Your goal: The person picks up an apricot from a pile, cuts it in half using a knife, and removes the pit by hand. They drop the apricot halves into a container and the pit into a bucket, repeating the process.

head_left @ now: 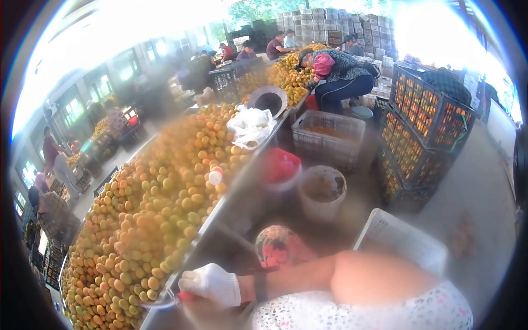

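Observation:
My right hand (pixel 212 283), in a white glove with a dark band at the wrist, is closed at the table's near edge. Its fingers are wrapped round a small red-handled tool (pixel 186 296). A thin, pale curved part beside the handle looks like a blade, but blur hides its exact kind. Just beyond the hand lies a wide heap of yellow-orange and greenish fruits (pixel 132 242), apricot-like in look. A white bottle with a reddish cap (pixel 215 176) rests on the heap. My left hand is not visible.
A white plastic bag (pixel 250 127) and a round bowl (pixel 268 100) lie on the fruit. Beside the table stand a white bucket (pixel 323 193), a red-topped container (pixel 280 166) and a grey crate (pixel 329 135). Fruit-filled crates (pixel 421 118) are stacked right. A co-worker (pixel 341 77) bends over the far end.

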The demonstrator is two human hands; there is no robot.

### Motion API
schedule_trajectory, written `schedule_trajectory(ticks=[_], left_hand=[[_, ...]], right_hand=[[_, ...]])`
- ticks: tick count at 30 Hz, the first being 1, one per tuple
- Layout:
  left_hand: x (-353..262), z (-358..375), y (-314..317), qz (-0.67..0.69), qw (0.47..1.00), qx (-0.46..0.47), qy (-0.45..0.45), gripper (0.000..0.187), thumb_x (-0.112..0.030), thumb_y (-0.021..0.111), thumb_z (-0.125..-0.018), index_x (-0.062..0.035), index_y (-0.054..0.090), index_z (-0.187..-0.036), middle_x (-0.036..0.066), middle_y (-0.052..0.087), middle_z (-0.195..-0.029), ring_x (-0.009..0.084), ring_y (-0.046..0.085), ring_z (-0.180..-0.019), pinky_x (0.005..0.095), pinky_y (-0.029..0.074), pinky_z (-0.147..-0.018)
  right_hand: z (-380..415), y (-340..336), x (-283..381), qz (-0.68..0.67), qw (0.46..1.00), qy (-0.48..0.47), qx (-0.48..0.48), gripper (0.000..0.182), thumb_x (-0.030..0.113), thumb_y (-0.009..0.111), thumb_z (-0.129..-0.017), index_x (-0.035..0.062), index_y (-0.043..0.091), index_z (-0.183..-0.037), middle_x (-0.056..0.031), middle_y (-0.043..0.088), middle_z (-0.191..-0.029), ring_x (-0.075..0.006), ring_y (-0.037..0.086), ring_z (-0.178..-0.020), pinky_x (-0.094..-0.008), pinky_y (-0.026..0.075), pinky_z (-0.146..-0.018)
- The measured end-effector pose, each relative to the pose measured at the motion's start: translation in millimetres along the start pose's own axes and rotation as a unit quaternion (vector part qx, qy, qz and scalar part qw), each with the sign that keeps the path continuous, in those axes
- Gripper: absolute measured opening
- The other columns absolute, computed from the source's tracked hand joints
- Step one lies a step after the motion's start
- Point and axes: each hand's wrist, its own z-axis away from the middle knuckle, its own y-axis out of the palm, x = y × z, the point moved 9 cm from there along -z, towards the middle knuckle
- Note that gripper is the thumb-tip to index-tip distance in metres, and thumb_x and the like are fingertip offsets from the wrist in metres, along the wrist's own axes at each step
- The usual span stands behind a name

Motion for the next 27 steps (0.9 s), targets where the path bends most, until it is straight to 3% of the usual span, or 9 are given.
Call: schedule_trajectory(ticks=[3,5,7,9,11,15,18,22,27], left_hand=[[-7,2,-6,-0.009,1.000,-0.013,-0.001,0.050,-0.044,0.048,-0.102,-0.0024,0.052,-0.129,0.010,0.057,-0.121,0.0266,0.054,-0.110,0.0345,0.043,-0.099],[-14,5,-16,-0.010,1.000,-0.023,0.000,0.050,-0.044,0.048,-0.102,-0.0016,0.052,-0.128,0.011,0.057,-0.120,0.0277,0.055,-0.109,0.0347,0.043,-0.098],[-15,7,6,-0.123,0.983,0.134,-0.013,0.045,-0.041,0.051,-0.100,-0.0036,0.056,-0.125,0.010,0.064,-0.109,0.0221,0.064,-0.089,0.0366,0.054,-0.071],[-14,1,-2,-0.156,0.984,0.078,0.033,0.041,-0.041,0.056,-0.096,-0.0053,0.058,-0.116,0.010,0.064,-0.099,0.0221,0.064,-0.081,0.0346,0.052,-0.061],[-40,18,9,-0.602,0.703,0.021,0.379,0.041,-0.038,0.057,-0.096,-0.0041,0.057,-0.120,0.008,0.064,-0.099,0.0191,0.063,-0.082,0.0306,0.051,-0.061],[-31,28,21,-0.358,0.914,0.060,0.182,0.041,-0.020,0.057,-0.099,-0.0007,0.049,-0.134,0.008,0.060,-0.121,0.0139,0.061,-0.107,0.0261,0.051,-0.085],[-22,41,33,-0.334,0.929,0.006,0.159,0.032,-0.026,0.062,-0.096,-0.0042,0.054,-0.117,-0.002,0.053,-0.077,0.0080,0.050,-0.059,0.0214,0.039,-0.051],[-25,50,33,-0.338,0.923,0.053,0.178,0.033,-0.010,0.063,-0.094,0.0033,0.057,-0.124,0.002,0.063,-0.104,0.0089,0.058,-0.090,0.0217,0.047,-0.078],[-32,54,36,-0.382,0.897,0.053,0.216,0.036,-0.020,0.066,-0.093,0.0026,0.058,-0.120,0.001,0.062,-0.099,0.0056,0.054,-0.085,0.0203,0.044,-0.070]], right_hand=[[9,-7,-33,-0.259,0.948,0.138,-0.126,0.017,0.023,0.058,-0.097,0.0059,0.059,-0.101,-0.0086,0.060,-0.080,-0.0214,0.064,-0.067,-0.0356,0.051,-0.059],[32,29,-86,-0.564,0.729,0.347,-0.175,0.022,0.026,0.054,-0.101,0.0051,0.058,-0.109,-0.0013,0.059,-0.083,-0.0052,0.057,-0.076,-0.0228,0.049,-0.063],[21,18,-84,-0.652,0.673,0.296,-0.185,0.022,0.024,0.055,-0.101,0.0035,0.057,-0.108,-0.0024,0.058,-0.082,-0.0068,0.057,-0.076,-0.0236,0.049,-0.066],[21,8,-72,-0.502,0.765,0.373,-0.151,0.021,0.023,0.056,-0.100,0.0031,0.057,-0.107,-0.0016,0.058,-0.083,-0.0065,0.056,-0.079,-0.0239,0.048,-0.068],[28,-1,-64,-0.343,0.823,0.443,-0.096,0.020,0.022,0.058,-0.099,0.0027,0.058,-0.106,-0.0009,0.057,-0.083,-0.0062,0.055,-0.081,-0.0241,0.048,-0.070],[16,0,-36,-0.394,0.863,0.302,-0.093,0.017,0.017,0.063,-0.095,0.0027,0.058,-0.104,0.0011,0.058,-0.084,-0.0041,0.050,-0.083,-0.0236,0.047,-0.069],[16,-4,-26,-0.333,0.867,0.369,-0.010,0.016,0.018,0.061,-0.097,0.0024,0.061,-0.098,0.0013,0.059,-0.082,-0.0040,0.052,-0.080,-0.0244,0.048,-0.068],[38,21,-39,-0.450,0.785,0.425,-0.010,0.018,0.019,0.057,-0.101,0.0026,0.062,-0.100,0.0006,0.061,-0.084,-0.0040,0.054,-0.080,-0.0239,0.048,-0.067],[42,33,-32,-0.593,0.648,0.477,-0.030,0.020,0.022,0.053,-0.103,0.0038,0.061,-0.105,-0.0007,0.061,-0.089,-0.0054,0.057,-0.081,-0.0232,0.049,-0.068]])
